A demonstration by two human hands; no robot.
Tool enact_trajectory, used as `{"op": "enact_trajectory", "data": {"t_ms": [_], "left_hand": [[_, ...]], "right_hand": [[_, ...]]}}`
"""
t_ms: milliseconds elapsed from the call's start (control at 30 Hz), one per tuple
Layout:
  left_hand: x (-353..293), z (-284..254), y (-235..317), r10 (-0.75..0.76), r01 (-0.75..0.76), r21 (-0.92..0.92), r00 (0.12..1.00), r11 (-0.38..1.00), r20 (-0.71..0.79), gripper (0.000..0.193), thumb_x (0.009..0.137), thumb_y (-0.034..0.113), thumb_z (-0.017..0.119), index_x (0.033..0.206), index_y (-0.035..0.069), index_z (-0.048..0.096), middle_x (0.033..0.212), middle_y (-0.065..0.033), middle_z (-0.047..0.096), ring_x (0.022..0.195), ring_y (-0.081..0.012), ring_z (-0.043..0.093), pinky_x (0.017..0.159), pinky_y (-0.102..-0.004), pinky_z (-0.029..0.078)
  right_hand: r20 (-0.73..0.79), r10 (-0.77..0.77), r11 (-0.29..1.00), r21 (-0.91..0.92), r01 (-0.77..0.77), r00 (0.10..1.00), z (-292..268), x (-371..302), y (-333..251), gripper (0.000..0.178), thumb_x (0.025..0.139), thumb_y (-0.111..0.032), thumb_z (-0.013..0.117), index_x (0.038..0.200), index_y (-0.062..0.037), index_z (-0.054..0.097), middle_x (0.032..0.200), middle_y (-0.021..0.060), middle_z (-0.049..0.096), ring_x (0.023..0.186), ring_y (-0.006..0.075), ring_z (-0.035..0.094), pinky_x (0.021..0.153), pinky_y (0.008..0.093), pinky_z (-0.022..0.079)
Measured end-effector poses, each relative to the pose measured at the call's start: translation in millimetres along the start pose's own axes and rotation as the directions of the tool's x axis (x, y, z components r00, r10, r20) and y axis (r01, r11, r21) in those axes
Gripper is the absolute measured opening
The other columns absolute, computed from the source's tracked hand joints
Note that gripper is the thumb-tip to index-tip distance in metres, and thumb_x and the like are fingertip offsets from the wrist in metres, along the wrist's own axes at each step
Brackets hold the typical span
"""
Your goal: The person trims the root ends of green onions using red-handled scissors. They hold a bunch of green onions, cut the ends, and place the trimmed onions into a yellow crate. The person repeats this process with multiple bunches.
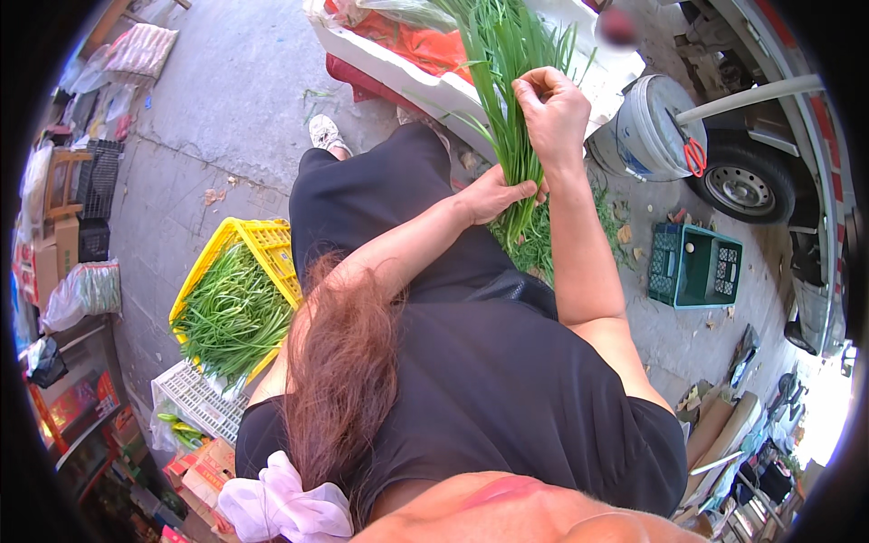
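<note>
A bunch of long, flat-leaved garlic chives [509, 118] stands out in front of me, with its cut ends down and its tips spreading away over the white foam box [398, 68]. My left hand [491, 195] is closed round the lower stems, its thumb lying across them. Beside the leaves, higher up the bunch, my right hand [556, 118] is raised with thumb and forefinger pinched together. Whatever is in that pinch is too small to make out. Below the bunch, loose green trimmings [543, 249] lie on the ground.
A yellow crate [282, 258] full of green chives [231, 308] sits at my left, by a white crate [201, 398]. To the right are a white bucket [641, 131] with red-handled scissors [694, 157], a dark green crate [668, 269] and a vehicle wheel [738, 185].
</note>
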State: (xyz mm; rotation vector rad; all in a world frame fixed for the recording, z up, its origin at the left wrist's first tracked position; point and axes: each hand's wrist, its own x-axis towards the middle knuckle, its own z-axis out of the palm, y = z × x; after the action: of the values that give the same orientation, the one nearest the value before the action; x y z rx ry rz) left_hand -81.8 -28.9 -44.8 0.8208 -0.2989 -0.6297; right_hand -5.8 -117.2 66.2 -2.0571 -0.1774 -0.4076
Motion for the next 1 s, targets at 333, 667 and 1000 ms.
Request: {"op": "enact_trajectory", "data": {"t_ms": [333,667,1000], "left_hand": [[1,-1,-1,-0.002,0.007,-0.109,0.999,0.994,0.042,0.035,0.090,0.029,0.060,0.113,0.004,0.051,0.098,-0.0040,0.057,0.090,-0.0154,0.056,0.080,-0.0306,0.048],[-1,-3,1,-0.071,0.055,-0.217,0.996,0.975,-0.063,0.036,0.088,0.031,0.061,0.112,0.007,0.052,0.098,-0.0055,0.059,0.091,-0.0174,0.059,0.079,-0.0352,0.052],[0,-7,-4,-0.073,0.061,-0.238,0.996,0.969,-0.042,0.035,0.088,0.030,0.061,0.114,0.007,0.052,0.101,-0.0062,0.059,0.091,-0.0191,0.059,0.080,-0.0363,0.052]], "right_hand": [[0.102,0.193,0.898,0.383,-0.218,0.976,-16,-7,-4,0.003,0.088,-0.005,0.057,0.087,-0.0022,0.058,0.072,-0.0007,0.056,0.054,0.0033,0.045,0.048,0.0177,0.036],[0.246,-0.083,0.983,-0.140,0.120,0.966,-41,-30,1,0.015,0.073,0.000,0.064,0.087,-0.0024,0.064,0.075,0.0045,0.053,0.062,0.0144,0.054,0.057,0.0279,0.045],[-0.012,-0.117,0.982,-0.154,0.113,0.993,-36,-45,15,0.006,0.068,-0.002,0.065,0.074,-0.0029,0.065,0.076,0.0088,0.055,0.064,0.0214,0.057,0.060,0.0313,0.047]]}}
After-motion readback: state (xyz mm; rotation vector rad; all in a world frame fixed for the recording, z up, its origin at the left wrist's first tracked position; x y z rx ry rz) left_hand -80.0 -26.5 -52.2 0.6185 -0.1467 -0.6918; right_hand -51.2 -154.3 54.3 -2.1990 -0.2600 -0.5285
